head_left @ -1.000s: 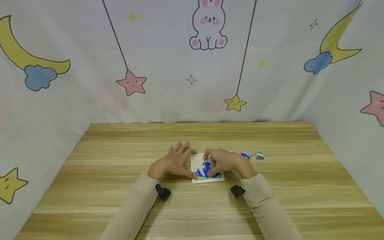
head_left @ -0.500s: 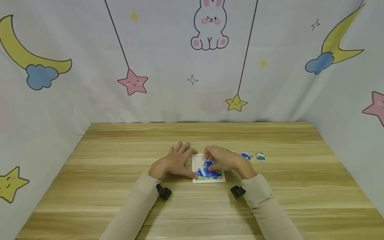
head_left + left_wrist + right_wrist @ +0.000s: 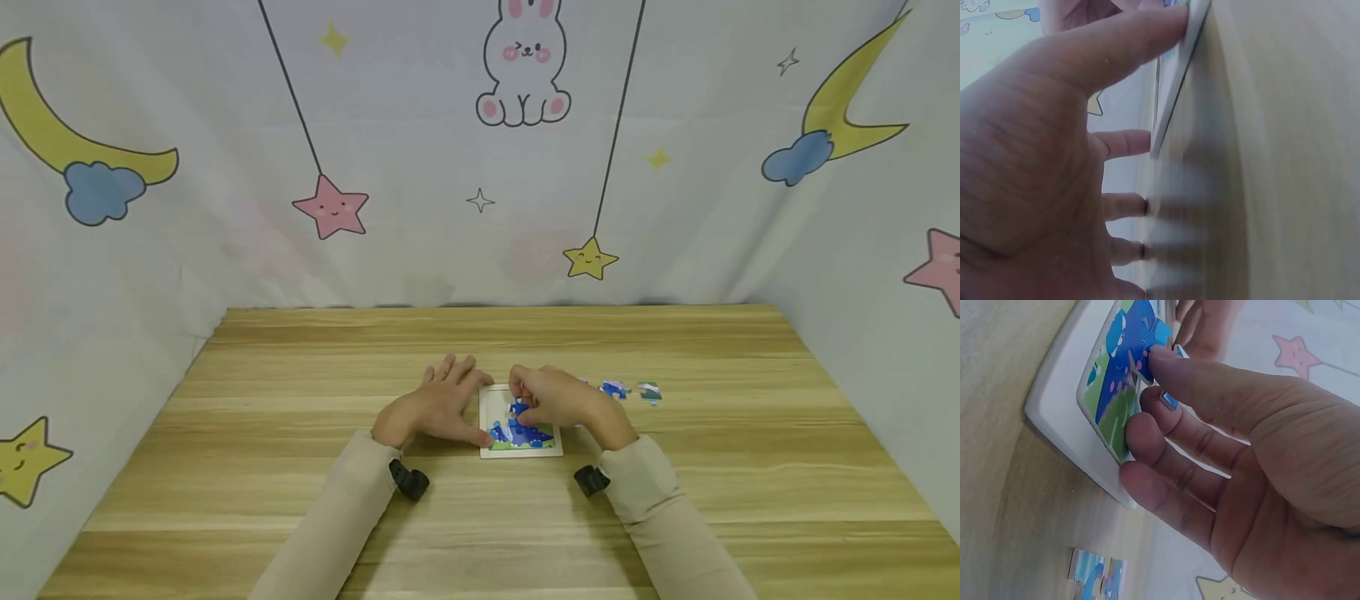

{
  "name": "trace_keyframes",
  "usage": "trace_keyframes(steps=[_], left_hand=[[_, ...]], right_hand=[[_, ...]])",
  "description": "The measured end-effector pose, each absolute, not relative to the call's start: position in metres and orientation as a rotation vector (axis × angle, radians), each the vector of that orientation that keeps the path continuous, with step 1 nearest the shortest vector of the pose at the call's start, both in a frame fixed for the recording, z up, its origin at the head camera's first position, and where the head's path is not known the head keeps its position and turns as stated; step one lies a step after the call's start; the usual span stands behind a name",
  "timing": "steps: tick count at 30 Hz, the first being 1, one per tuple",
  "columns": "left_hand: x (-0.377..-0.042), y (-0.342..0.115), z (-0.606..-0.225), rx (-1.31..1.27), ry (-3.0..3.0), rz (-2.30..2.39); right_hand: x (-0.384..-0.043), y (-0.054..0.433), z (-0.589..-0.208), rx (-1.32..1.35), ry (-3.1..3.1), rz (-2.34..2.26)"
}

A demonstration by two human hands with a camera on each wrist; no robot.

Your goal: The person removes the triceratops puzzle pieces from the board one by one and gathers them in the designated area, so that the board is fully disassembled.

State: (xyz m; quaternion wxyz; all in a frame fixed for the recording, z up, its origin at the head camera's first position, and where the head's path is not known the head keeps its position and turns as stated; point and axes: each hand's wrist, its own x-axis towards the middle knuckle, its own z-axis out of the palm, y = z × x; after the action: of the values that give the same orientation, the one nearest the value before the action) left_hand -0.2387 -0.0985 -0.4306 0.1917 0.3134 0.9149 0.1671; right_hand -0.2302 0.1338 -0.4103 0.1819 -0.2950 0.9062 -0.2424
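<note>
A white-rimmed puzzle tray (image 3: 483, 421) lies on the table, its lower part filled with jigsaw pieces (image 3: 534, 437) picturing a blue dinosaur on green. My left hand (image 3: 442, 408) spreads along the tray's left side. Its thumb (image 3: 1166, 25) presses the near left corner, and the index finger touches the far left corner; the other fingers rest on the table. Over the tray, my right hand (image 3: 558, 396) pinches a small blue puzzle piece (image 3: 1169, 400) between thumb and curled fingers, close above the fitted pieces. The fingers hide most of that piece.
Several loose puzzle pieces lie right of the tray, including a blue one (image 3: 615, 389) and a green one (image 3: 650, 391); the right hand partly covers others. A patterned curtain (image 3: 420, 167) rises behind the wooden table (image 3: 337, 350).
My right hand has drawn its fingertips up slightly from the fitted pieces, uncovering more of the dinosaur's body and tail. My left hand stays at the tray's left side.
</note>
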Motion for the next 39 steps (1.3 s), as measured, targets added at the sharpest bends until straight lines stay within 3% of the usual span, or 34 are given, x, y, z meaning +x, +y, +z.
trace_keyframes(steps=[14, 39], left_hand=[[-0.225, -0.069, -0.431, 0.618, 2.677, 0.263], [-0.226, -0.065, -0.433, 0.564, 2.670, 0.275]], right_hand=[[-0.230, 0.131, -0.407, -0.938, 2.571, -0.645], [-0.231, 0.133, -0.409, -0.908, 2.551, -0.734]])
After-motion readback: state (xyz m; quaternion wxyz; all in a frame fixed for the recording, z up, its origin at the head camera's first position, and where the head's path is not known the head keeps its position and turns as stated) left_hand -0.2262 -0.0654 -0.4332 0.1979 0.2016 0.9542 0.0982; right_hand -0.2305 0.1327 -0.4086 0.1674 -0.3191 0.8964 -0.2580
